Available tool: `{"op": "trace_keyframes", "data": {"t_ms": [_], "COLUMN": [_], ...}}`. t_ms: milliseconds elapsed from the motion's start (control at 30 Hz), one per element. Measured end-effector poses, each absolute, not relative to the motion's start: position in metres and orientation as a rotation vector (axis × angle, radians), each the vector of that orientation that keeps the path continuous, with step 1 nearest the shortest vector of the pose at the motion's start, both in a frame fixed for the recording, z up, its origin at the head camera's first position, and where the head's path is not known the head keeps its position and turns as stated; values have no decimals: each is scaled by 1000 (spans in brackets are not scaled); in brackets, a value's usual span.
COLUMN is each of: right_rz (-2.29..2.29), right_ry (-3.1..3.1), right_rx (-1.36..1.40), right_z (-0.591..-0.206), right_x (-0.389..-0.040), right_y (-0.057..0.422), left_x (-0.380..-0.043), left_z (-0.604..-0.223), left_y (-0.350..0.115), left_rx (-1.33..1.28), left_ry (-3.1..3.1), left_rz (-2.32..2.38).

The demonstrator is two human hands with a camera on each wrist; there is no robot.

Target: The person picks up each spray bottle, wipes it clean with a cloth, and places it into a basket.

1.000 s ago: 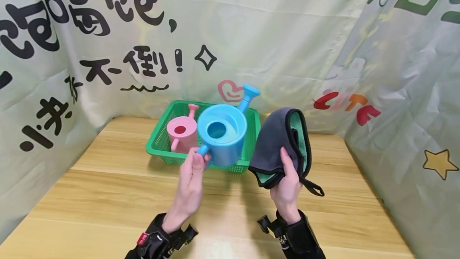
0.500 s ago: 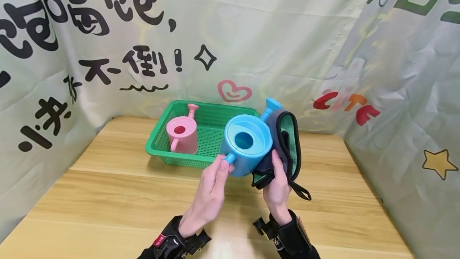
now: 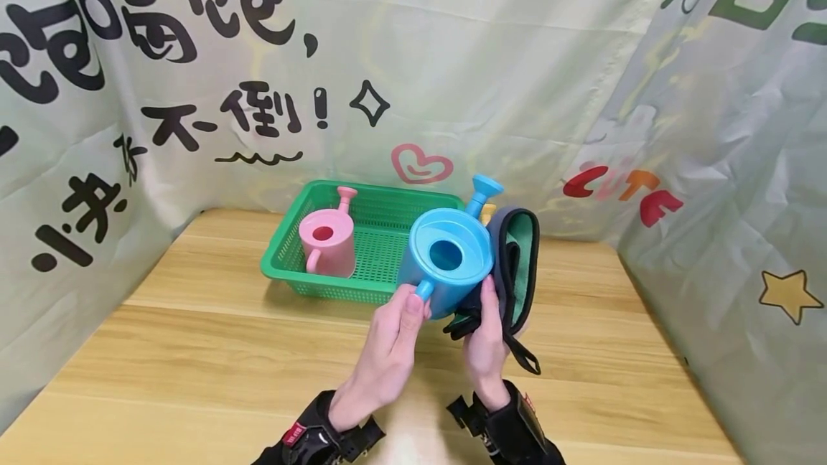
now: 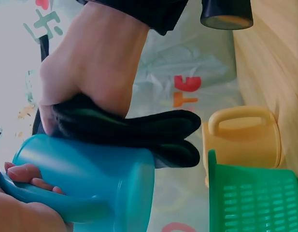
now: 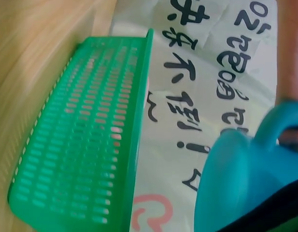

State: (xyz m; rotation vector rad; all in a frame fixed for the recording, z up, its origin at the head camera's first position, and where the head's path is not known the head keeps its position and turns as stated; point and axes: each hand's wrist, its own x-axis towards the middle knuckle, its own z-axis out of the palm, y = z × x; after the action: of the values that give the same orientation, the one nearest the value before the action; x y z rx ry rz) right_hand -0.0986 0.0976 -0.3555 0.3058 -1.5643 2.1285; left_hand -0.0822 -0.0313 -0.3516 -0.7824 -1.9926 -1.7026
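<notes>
My left hand [image 3: 388, 354] grips the handle of a blue toy watering can [image 3: 446, 257], held above the table with its spout pointing away. Against the can's right side, my right hand [image 3: 486, 343] holds a folded grey cloth [image 3: 517, 271] with green lining, black edging and a hanging loop. In the left wrist view, the cloth [image 4: 129, 128] lies along the wall of the blue can [image 4: 91, 169], and the left fingers [image 4: 28, 174] wrap round its handle. The right wrist view shows only a dark edge of cloth [image 5: 274, 208] beside the can.
Behind the hands, a green plastic basket [image 3: 284, 250] stands on the wooden table [image 3: 226, 357]. Inside it at left sits a pink watering can [image 3: 332, 246]. A yellow watering can [image 4: 245, 145] stands beside the basket, mostly hidden in the head view. Printed fabric walls surround the table.
The left hand has carried the blue can rightward and slightly down, away from over the basket. The right hand has moved left, bringing the cloth against the can.
</notes>
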Motion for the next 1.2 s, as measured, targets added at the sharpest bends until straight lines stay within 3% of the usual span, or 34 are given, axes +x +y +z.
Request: {"op": "trace_keyframes", "data": {"t_ms": [1200], "right_rz": [2770], "right_ry": [-1140], "right_rx": [-52], "right_z": [-336], "right_x": [-93], "right_y": [94], "left_x": [-87], "left_z": [-370], "left_y": [-13], "left_rx": [-827], "left_ry": [-2182], "left_rz": [-1155]}}
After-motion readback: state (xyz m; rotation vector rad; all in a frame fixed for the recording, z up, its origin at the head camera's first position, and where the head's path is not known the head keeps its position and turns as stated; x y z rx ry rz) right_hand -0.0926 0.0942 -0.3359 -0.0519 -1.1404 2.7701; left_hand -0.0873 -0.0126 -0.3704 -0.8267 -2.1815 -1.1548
